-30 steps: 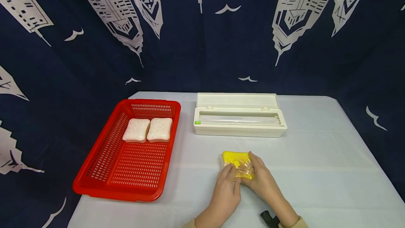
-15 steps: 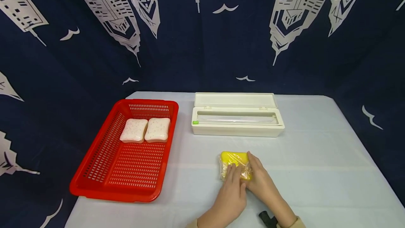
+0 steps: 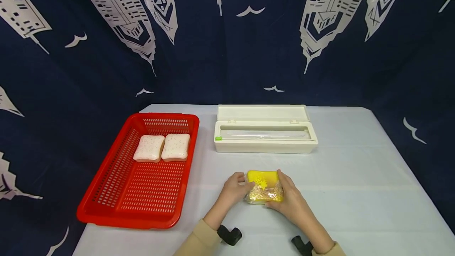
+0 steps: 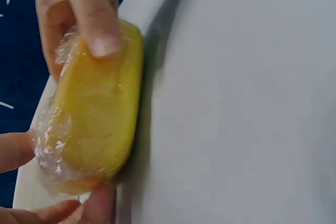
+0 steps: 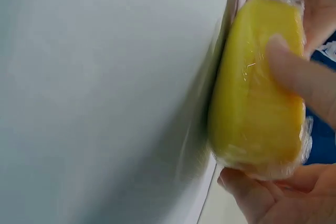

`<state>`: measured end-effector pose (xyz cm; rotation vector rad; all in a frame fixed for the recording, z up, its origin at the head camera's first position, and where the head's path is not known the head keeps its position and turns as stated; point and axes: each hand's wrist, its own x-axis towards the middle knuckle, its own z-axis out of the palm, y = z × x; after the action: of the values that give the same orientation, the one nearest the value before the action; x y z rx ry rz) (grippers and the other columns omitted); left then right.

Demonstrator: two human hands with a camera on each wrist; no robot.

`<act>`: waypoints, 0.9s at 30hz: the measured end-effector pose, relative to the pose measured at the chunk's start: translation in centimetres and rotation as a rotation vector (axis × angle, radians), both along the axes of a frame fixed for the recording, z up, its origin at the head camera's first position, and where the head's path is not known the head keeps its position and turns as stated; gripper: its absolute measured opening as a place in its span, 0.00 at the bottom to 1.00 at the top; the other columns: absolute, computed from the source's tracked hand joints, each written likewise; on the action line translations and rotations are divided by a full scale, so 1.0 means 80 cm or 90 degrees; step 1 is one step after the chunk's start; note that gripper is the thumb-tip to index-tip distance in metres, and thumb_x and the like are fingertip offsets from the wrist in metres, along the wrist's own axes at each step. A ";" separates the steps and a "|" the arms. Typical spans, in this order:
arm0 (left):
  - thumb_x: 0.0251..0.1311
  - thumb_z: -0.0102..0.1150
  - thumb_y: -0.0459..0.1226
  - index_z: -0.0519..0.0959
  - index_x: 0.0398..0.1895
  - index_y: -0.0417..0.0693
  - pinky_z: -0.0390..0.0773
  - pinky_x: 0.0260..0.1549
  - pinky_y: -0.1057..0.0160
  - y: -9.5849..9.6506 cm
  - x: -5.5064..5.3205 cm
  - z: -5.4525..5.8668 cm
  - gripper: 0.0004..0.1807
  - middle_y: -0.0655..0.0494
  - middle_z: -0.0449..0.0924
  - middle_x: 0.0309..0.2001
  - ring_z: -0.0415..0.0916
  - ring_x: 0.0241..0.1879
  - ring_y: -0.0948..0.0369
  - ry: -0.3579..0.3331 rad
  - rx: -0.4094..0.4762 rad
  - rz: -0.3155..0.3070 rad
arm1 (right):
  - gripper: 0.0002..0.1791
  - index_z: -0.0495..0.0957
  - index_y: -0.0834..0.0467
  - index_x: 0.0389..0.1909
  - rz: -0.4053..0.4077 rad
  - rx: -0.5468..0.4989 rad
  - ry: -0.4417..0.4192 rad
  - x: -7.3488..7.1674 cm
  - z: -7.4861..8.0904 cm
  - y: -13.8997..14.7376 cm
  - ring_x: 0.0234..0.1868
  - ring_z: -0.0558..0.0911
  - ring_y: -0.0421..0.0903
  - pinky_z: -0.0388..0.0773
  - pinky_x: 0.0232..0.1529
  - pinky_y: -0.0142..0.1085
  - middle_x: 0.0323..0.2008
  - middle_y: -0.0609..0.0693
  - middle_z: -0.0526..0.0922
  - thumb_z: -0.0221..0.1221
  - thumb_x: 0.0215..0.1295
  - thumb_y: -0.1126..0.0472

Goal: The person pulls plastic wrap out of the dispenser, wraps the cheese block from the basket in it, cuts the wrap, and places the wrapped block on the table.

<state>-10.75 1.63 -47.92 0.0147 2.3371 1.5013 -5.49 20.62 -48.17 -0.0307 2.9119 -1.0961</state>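
A yellow, soap-like bar [image 3: 266,187] with a flower shape on top is wrapped in clear cling film. My right hand [image 3: 293,200] holds its right end, with the thumb [image 5: 296,74] on the near face in the right wrist view. My left hand [image 3: 232,189] is at the left end, pinching the wrapped edge between thumb and fingers. In the left wrist view, the left fingertips [image 4: 100,203] touch the end of the bar. Loose film bunches [image 4: 52,166] around that end. The bar is low over the table, its far side hidden.
A red basket [image 3: 129,216] at the left holds two speckled white bars [image 3: 149,148]. Behind the hands stands a white cling film dispenser [image 3: 264,147], lid raised, with a film roll and a green slider [image 3: 218,138]. A dark patterned cloth [image 3: 227,58] hangs behind the white table [image 3: 355,192].
My left hand has moved from over the bar's near side to its left end, uncovering more of the top. My right hand keeps its hold. The head view has shifted slightly.
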 end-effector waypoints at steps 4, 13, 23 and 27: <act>0.58 0.68 0.40 0.73 0.58 0.29 0.83 0.39 0.59 0.004 -0.001 -0.008 0.30 0.39 0.80 0.48 0.80 0.46 0.50 0.009 -0.004 -0.002 | 0.57 0.52 0.68 0.74 -0.023 -0.099 -0.072 -0.004 0.005 0.010 0.69 0.66 0.66 0.71 0.63 0.52 0.72 0.69 0.59 0.72 0.53 0.47; 0.58 0.67 0.41 0.75 0.57 0.29 0.83 0.35 0.62 0.006 0.003 -0.007 0.29 0.41 0.82 0.47 0.82 0.42 0.55 0.018 -0.015 -0.002 | 0.43 0.65 0.69 0.68 -0.164 -0.183 -0.172 -0.015 -0.001 0.022 0.56 0.80 0.60 0.78 0.55 0.51 0.59 0.67 0.77 0.61 0.64 0.41; 0.66 0.58 0.42 0.75 0.58 0.28 0.81 0.34 0.62 0.005 0.001 0.001 0.26 0.39 0.83 0.46 0.81 0.41 0.54 0.089 -0.065 -0.037 | 0.39 0.71 0.68 0.63 -0.192 -0.176 -0.176 -0.021 0.001 0.016 0.40 0.82 0.52 0.79 0.38 0.40 0.43 0.62 0.83 0.59 0.66 0.40; 0.71 0.52 0.43 0.75 0.60 0.32 0.81 0.33 0.61 0.003 -0.002 0.005 0.24 0.39 0.82 0.45 0.83 0.35 0.54 0.064 -0.041 -0.032 | 0.35 0.72 0.66 0.63 -0.199 -0.203 -0.196 -0.022 0.006 0.019 0.27 0.74 0.44 0.71 0.29 0.34 0.30 0.53 0.79 0.55 0.70 0.41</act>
<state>-10.91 1.89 -47.50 0.1339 2.4438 1.4326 -7.28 22.13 -47.71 0.5502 2.4981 -1.4492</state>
